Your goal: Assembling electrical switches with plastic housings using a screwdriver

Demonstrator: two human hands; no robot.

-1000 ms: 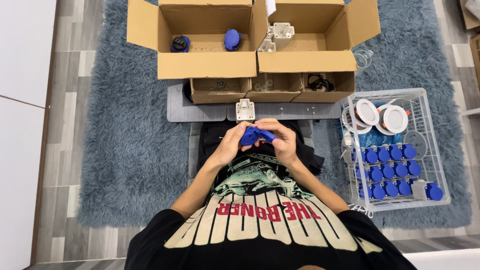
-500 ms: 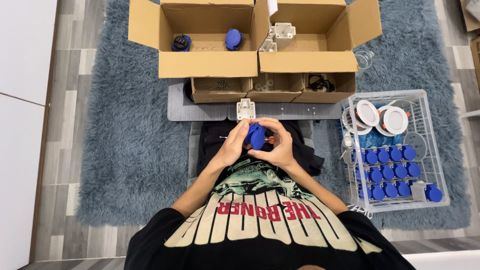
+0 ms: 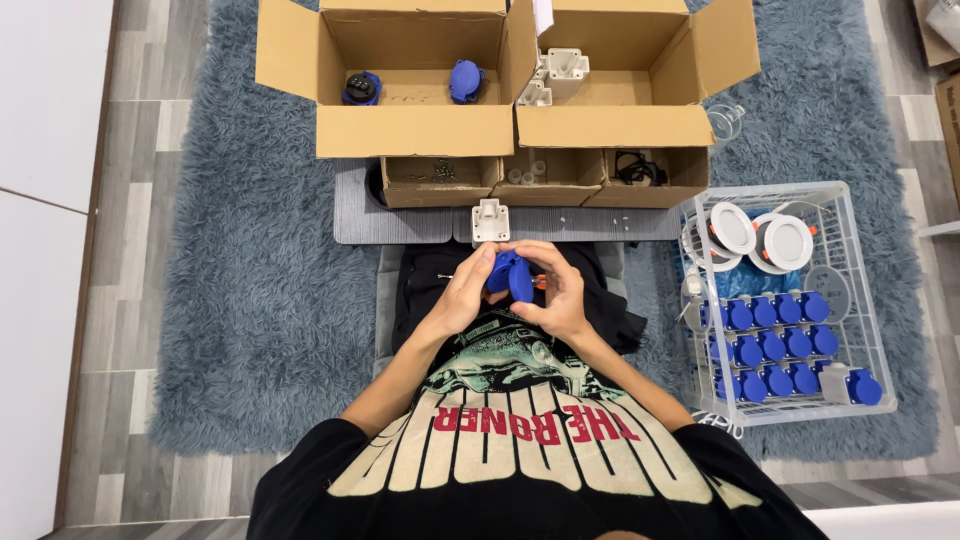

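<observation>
Head view: blue socket (image 3: 510, 277), rounded plastic, hinged lid, held over the lap between left hand (image 3: 468, 292) and right hand (image 3: 556, 297), both grasping it; an orange bit shows beside it. Shaggy grey-blue rug (image 3: 250, 300) on pale plank floor. Open cardboard boxes (image 3: 415, 80) ahead; white wire basket (image 3: 790, 300) of blue sockets, right.

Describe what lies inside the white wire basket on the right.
The white wire basket holds rows of blue socket parts and two round white lamps; anything beneath them is covered.
</observation>
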